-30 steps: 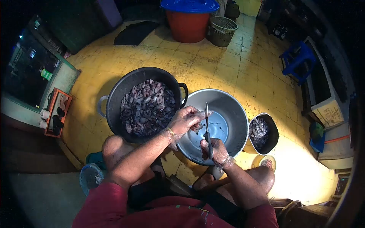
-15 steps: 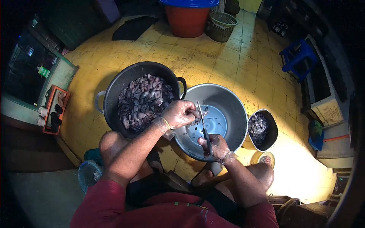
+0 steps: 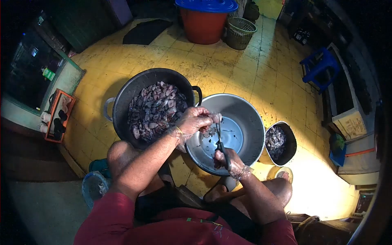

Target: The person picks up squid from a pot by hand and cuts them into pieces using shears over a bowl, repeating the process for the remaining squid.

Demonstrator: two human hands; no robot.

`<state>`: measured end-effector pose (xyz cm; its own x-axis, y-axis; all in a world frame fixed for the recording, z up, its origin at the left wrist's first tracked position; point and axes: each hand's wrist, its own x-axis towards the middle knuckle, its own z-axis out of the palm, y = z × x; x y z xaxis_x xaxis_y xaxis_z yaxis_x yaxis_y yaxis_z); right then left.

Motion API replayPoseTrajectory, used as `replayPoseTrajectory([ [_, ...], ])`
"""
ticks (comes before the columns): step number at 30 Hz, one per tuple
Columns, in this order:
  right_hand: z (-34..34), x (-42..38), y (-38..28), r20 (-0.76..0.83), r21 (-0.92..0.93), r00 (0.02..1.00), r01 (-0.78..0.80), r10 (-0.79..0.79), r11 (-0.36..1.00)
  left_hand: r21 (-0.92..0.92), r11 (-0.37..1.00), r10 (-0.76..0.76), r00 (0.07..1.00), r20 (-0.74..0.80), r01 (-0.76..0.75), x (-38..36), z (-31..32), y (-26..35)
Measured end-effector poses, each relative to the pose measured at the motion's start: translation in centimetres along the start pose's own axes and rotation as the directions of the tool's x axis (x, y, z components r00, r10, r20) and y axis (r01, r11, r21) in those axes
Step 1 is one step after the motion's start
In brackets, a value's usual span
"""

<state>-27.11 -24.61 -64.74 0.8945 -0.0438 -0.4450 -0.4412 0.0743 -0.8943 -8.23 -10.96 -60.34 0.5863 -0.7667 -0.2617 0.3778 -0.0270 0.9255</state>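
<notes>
My left hand, in a clear plastic glove, pinches a small pale squid above the grey metal basin. My right hand, gloved too, is closed round the dark handles of a pair of scissors. The blades point away from me and meet the squid near my left fingertips. Dark bits and a little liquid lie on the basin's bottom. To the left, a large black tub holds a heap of squid. On the right stands a smaller container with squid pieces in it.
Yellow tiles cover the floor. Farther back stand a red tub with a blue lid and a woven basket. A blue stool is at right, an orange rack at left. Near my left knee sits a lined bucket.
The scissors have turned more upright and their blades have come onto the squid. My left hand has raised the squid slightly, and the view has shifted a little.
</notes>
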Motion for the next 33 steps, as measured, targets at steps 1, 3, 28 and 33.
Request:
replayPoseTrajectory([
  [1, 0.2, 0.0, 0.0, 0.014, -0.027, 1.000, 0.001, 0.000, 1.000, 0.071, 0.997, -0.024, 1.000, -0.005, 0.024, -0.3, 0.4, 0.1],
  [3, 0.7, -0.4, -1.0, -0.012, -0.034, 1.000, -0.027, 0.027, 0.999, 0.037, 0.998, -0.043, 0.999, 0.028, 0.041, -0.6, 0.9, 0.2],
  [28, 0.9, -1.1, -2.8, -0.283, 0.086, 0.952, -0.094, 0.115, 0.992, 0.100, 0.993, -0.060, 0.998, 0.004, 0.060, 0.3, 0.3, -0.5],
  [33, 0.8, -0.5, -0.8, -0.140, 0.024, 0.985, -0.095, 0.098, 0.995, -0.034, 0.997, -0.069, 0.997, 0.028, 0.070, 0.3, -0.1, -0.6],
])
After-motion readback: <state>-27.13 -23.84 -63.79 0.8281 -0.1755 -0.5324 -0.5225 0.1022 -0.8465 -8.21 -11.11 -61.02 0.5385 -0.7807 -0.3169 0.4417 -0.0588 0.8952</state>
